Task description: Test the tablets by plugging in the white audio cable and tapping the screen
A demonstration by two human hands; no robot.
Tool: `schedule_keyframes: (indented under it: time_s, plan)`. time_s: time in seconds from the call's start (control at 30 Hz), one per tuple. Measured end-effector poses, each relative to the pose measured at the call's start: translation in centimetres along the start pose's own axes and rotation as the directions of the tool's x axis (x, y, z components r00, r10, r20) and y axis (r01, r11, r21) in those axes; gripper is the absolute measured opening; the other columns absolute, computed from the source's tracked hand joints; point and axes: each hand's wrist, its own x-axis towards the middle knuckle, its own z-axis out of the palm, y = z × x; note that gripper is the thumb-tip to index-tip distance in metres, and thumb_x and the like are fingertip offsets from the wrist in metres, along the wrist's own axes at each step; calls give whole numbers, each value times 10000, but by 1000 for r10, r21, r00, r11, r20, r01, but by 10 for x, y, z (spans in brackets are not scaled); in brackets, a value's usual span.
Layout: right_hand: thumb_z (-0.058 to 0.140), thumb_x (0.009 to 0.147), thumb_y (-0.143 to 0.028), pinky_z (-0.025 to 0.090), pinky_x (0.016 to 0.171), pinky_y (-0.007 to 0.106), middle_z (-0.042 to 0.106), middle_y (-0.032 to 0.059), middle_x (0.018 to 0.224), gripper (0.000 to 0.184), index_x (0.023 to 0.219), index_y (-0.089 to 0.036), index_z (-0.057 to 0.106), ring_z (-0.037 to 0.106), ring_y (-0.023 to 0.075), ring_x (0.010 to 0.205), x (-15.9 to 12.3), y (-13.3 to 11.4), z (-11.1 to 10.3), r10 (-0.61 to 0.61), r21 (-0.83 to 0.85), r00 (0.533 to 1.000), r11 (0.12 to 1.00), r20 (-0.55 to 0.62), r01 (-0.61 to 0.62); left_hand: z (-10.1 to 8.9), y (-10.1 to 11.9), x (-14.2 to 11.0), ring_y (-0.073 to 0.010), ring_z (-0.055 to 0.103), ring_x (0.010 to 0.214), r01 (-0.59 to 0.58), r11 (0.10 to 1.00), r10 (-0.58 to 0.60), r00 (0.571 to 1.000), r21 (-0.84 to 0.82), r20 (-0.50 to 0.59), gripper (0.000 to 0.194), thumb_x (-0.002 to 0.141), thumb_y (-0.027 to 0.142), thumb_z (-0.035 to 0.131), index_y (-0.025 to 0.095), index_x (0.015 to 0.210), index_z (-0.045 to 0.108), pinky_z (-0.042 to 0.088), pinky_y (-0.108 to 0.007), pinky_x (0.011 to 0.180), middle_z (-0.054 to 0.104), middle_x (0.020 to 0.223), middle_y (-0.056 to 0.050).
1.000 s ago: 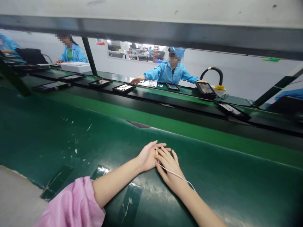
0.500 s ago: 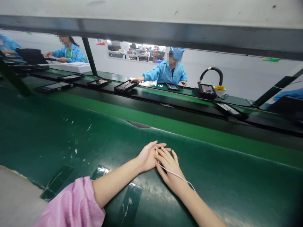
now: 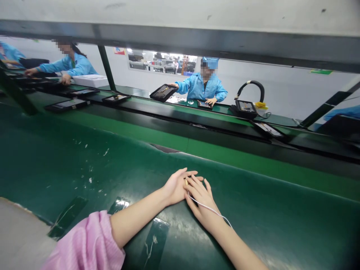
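While reaching over the green table (image 3: 267, 217), holds left hand (image 3: 176, 187) open, palm turned inward with fingers extended, and right hand (image 3: 201, 195) against it, fingers overlapping and slightly bent. Shows a small yellow piece (image 3: 186, 182) with a slim tip between the two, at the right fingertips; cannot tell whether pinched there or merely touched. Trails a thin white cord (image 3: 209, 207) from it along the right hand and past the wrist. Wears a pink sleeve (image 3: 87, 240) pushed up on the left. Faces, beyond the table, a co-worker in blue (image 3: 194, 85), lifting a tilted black frame (image 3: 163, 92) with one hand and touching a second frame (image 3: 204, 105) with the other.
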Motion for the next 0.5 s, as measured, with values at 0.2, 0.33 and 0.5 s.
schedule_keyframes:
  time_s: [0.2,0.33,0.5]
  plan:
    - [388,1009,-216,433,1040,555,645,162,1262,290,1171,-173,624,541,307,1272,-1,2,1,4,-2,1000,1000,29,-4,2,0,0,-284,700,940,-2,1000,2,1000,-1,-10,345,966,345,443,69,1036,637,447,-397,929,718,1028,-207]
    - [409,998,-207,433,1040,560,644,165,1263,281,1167,-168,629,538,311,1275,-1,1,0,4,11,1000,1000,18,-4,1,1,0,-295,690,984,0,1000,0,1000,1,1,337,943,351,493,69,1059,635,439,-402,948,715,1054,-208]
    - [393,1004,-216,438,1039,550,654,159,1248,295,1167,-181,636,544,305,1270,-1,1,-1,2,12,1000,1000,18,-2,-3,0,1,-308,682,1016,-1,1000,1,1000,1,17,368,913,365,555,70,1121,622,448,-401,932,710,1082,-204]
